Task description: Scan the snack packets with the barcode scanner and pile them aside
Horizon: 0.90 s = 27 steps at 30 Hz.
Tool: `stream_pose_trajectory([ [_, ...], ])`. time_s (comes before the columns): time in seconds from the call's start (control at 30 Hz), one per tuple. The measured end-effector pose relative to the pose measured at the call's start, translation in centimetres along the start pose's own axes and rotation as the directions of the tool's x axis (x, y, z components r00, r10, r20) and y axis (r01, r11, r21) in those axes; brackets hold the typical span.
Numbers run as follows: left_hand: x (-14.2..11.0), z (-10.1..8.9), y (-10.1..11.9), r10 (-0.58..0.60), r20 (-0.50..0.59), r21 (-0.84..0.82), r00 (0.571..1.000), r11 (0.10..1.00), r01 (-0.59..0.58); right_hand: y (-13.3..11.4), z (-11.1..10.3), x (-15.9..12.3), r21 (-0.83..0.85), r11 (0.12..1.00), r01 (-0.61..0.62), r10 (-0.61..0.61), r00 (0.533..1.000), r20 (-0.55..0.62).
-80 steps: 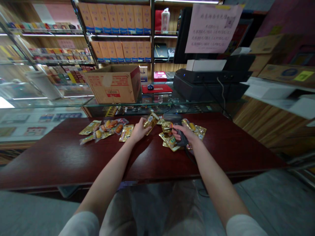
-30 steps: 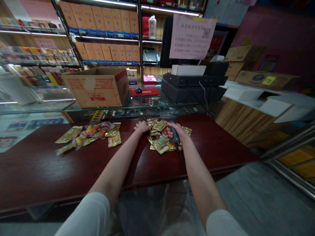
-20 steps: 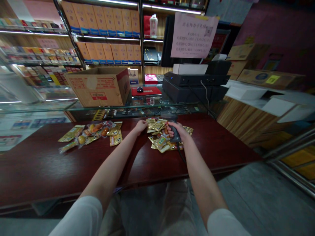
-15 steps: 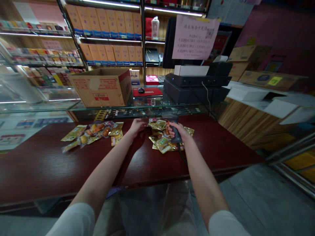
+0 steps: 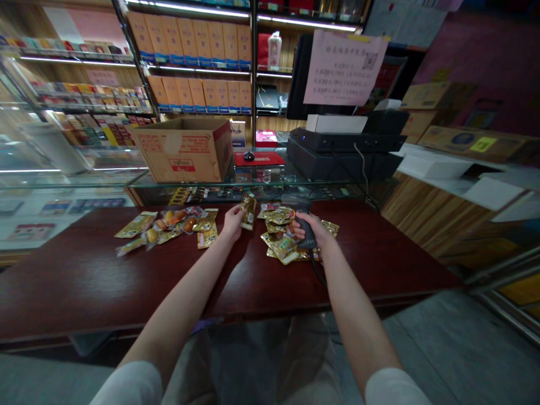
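Gold pkt (image 5: pixel 248 212) in L hand (image 5: pixel 233 223), print illegible

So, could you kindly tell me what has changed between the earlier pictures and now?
The left hand has taken hold of a gold snack packet, upright between the left pile and the right pile. The right hand still grips the black barcode scanner; the piles look much the same.

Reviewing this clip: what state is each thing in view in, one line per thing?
Left hand: holding a gold snack packet upright.
Right hand: gripping a black handheld barcode scanner.
Heaped gold packets: piled under the scanner, overlapping.
Other snack packets: spread flat on the counter.
Cardboard box: top open.
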State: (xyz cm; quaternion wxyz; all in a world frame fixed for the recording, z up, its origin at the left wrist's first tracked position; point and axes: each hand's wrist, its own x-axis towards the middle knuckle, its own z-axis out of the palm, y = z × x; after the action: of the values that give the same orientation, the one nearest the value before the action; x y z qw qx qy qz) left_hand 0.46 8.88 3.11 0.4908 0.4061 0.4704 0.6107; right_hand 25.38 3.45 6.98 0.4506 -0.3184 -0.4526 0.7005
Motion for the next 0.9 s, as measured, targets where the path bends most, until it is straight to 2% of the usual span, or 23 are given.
stream_pose_trajectory([
  [0.07, -0.3, -1.1, 0.4, 0.066, -0.014, -0.055, 0.998, 0.996, -0.066, 0.1, 0.3, 0.0, -0.023, 0.999, -0.024, 0.025, 0.999, 0.026],
  [0.2, -0.8, -2.1, 1.0, 0.055, 0.027, -0.141, 0.998, 0.989, -0.051, 0.5, 0.8, -0.2, -0.088, 0.992, -0.089, 0.096, 0.992, 0.085],
  [0.3, -1.0, -2.0, 1.3, 0.068, 0.039, -0.124, 0.997, 0.99, -0.063, 0.6, 0.9, -0.3, -0.114, 0.986, -0.119, 0.13, 0.988, 0.088],
  [0.47, -1.2, -1.5, 1.5, 0.081, -0.001, -0.011, 0.997, 0.997, -0.081, 0.9, 1.0, -0.3, -0.136, 0.979, -0.152, 0.165, 0.982, 0.095],
  [0.67, -1.0, -1.1, 1.0, 0.066, -0.019, -0.025, 0.998, 0.998, -0.066, 1.0, 1.4, -0.3, -0.165, 0.977, -0.137, 0.155, 0.982, 0.104],
  [0.73, -0.9, -1.5, 1.2, 0.079, -0.045, 0.075, 0.996, 0.994, -0.075, 1.0, 1.4, -0.3, -0.157, 0.979, -0.131, 0.147, 0.985, 0.095],
  [0.8, -0.9, -2.3, 1.7, 0.137, -0.054, 0.275, 0.989, 0.954, -0.117, 1.1, 1.4, -0.3, -0.142, 0.983, -0.119, 0.133, 0.986, 0.096],
  [0.87, -1.1, -3.5, 2.6, 0.215, -0.035, 0.563, 0.976, 0.811, -0.159, 1.1, 1.1, -0.2, -0.123, 0.987, -0.099, 0.112, 0.989, 0.101],
  [0.9, -1.3, -4.1, 3.1, 0.254, -0.02, 0.709, 0.967, 0.686, -0.166, 1.1, 1.0, -0.1, -0.112, 0.989, -0.091, 0.103, 0.989, 0.103],
])
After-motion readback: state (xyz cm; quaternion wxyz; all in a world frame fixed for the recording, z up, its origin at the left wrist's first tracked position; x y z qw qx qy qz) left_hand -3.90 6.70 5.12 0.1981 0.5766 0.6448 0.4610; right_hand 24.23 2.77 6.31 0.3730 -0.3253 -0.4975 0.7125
